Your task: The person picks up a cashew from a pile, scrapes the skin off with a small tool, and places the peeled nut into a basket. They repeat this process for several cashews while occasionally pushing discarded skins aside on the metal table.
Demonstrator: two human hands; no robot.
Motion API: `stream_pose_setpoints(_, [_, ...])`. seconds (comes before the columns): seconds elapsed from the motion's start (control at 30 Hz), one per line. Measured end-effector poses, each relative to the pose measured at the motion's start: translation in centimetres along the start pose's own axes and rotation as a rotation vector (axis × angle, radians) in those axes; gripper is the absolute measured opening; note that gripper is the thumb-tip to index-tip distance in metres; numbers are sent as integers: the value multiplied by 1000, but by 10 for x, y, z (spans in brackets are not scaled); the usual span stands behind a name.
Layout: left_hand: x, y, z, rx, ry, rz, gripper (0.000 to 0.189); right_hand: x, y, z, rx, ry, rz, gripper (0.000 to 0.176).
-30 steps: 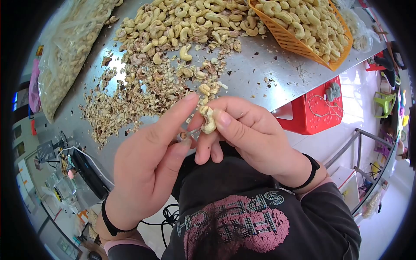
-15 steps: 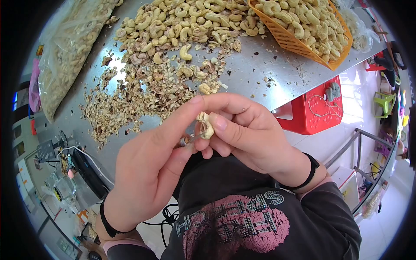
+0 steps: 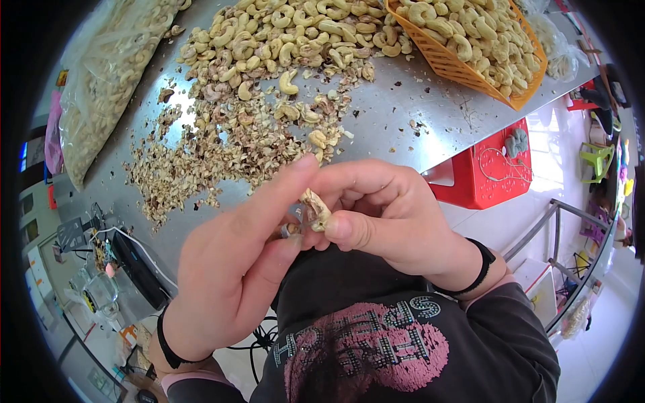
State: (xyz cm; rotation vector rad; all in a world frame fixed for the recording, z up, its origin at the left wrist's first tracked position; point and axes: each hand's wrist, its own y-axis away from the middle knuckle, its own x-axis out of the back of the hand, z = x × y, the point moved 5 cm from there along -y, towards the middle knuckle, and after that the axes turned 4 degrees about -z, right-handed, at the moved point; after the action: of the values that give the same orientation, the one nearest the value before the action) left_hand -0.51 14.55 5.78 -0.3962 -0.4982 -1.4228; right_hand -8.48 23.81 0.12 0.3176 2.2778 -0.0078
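A cashew nut (image 3: 314, 210) with brown skin patches is pinched between the thumb and fingers of my right hand (image 3: 386, 211). Close against it, my left hand (image 3: 235, 248) is closed around a small knife (image 3: 290, 230); only a bit of its handle end shows between thumb and fingers, and its blade is mostly hidden. Both hands meet above the near edge of the metal table (image 3: 390, 134). Just beyond my fingertips lie flakes of cashew skin (image 3: 228, 158) and a few loose nuts.
A large pile of cashews (image 3: 289, 33) covers the table's far side. An orange basket (image 3: 443, 64) full of cashews stands at the far right, and a clear plastic bag of cashews (image 3: 111, 87) on the left. A red stool (image 3: 484, 174) is beside the table.
The cashew has turned and tilted in my right fingers, and my right thumb has moved slightly lower. The knife blade, partly visible before, is now mostly hidden.
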Motion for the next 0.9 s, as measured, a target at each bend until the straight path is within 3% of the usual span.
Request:
stream_pose_setpoints(0.3, [2, 2, 4, 95, 110, -93, 41, -6, 5, -2, 73, 104, -1, 24])
stream_pose_setpoints(0.37, [2, 2, 4, 88, 74, -100, 41, -5, 6, -4, 153, 256, 34, 23])
stream_pose_setpoints(0.43, [2, 1, 6, -60, -19, -55, 49, -4, 6, -6, 203, 375, 59, 23])
stream_pose_setpoints(0.57, [1, 0, 6, -134, -127, 10, 48, -4, 6, -11, 289, 566, 143, 24])
stream_pose_setpoints(0.9, [-6, 4, 4, -297, -490, 255, 45, -5, 4, -10, 362, 639, 193, 24])
